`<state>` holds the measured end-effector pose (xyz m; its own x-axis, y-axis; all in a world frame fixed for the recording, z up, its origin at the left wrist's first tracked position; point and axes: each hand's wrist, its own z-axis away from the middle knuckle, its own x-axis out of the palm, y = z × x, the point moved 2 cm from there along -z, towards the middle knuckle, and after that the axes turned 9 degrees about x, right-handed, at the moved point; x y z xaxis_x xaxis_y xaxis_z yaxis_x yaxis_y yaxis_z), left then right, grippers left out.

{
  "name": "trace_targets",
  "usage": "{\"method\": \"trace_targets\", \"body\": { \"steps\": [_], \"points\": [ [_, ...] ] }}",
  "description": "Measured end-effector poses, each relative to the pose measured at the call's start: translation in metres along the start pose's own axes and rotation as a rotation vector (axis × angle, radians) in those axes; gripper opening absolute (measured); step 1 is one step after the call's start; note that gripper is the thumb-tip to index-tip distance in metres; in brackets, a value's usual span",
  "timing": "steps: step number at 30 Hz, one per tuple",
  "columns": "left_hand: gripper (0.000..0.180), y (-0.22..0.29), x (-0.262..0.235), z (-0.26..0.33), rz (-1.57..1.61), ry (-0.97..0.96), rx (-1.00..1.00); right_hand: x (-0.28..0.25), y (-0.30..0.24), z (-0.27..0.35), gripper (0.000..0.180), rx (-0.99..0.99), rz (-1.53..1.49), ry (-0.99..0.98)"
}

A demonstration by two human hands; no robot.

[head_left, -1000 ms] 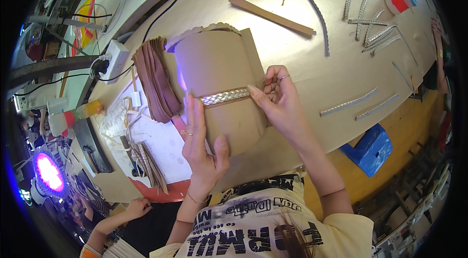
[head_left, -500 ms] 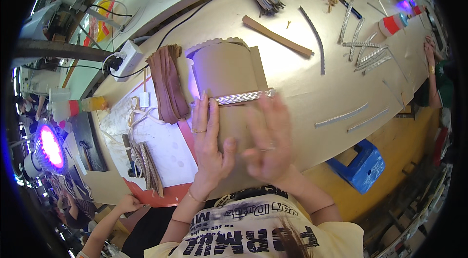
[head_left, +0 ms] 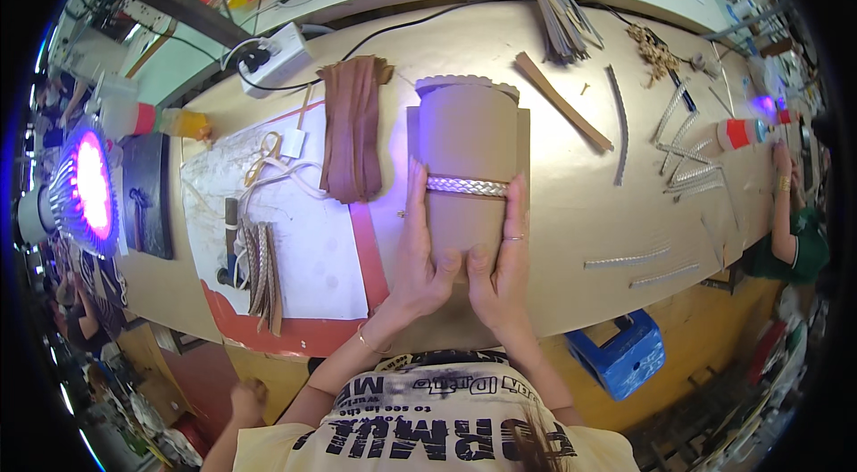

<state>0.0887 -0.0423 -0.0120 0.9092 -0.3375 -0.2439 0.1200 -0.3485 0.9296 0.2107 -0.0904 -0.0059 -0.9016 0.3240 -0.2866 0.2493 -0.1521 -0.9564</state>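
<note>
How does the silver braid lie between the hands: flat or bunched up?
Flat: the braid runs nearly straight across the brown form, the left hand at one end, the right hand at the other.

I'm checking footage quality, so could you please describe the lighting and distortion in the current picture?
Head view: the lamp looks overexposed, pinkish white; head view: the braid glints, the table shows sheen; head view: the table's edges bend, fisheye-style.

The braided strip [head_left: 469, 186] looks glossy — the cardboard form [head_left: 469, 137] matt.
</note>
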Motion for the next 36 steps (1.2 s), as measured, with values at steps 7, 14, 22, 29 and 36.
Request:
{"method": "trace_targets", "body": {
  "steps": [7,14,22,29,36],
  "points": [
    [0.107,-0.007,-0.003,0.001,0.125,0.019,-0.096,-0.004,0.002,-0.001,0.095,0.103,0.097,-0.061],
    [0.105,-0.019,0.001,0.011,-0.010,0.000,-0.090,-0.004,0.012,0.001,0.092,0.082,0.075,-0.068],
    [0.083,-0.022,-0.004,0.005,0.379,0.416,-0.373,-0.029,-0.011,-0.011,0.058,-0.031,0.271,0.267],
    [0.026,0.004,-0.012,-0.036,0.514,0.384,-0.121,-0.012,-0.041,-0.040,0.030,-0.147,0.215,0.043],
    [0.022,0.052,-0.026,-0.043,0.424,0.351,-0.056,-0.011,-0.059,-0.037,0.029,-0.206,0.213,0.077]
  ]
}}
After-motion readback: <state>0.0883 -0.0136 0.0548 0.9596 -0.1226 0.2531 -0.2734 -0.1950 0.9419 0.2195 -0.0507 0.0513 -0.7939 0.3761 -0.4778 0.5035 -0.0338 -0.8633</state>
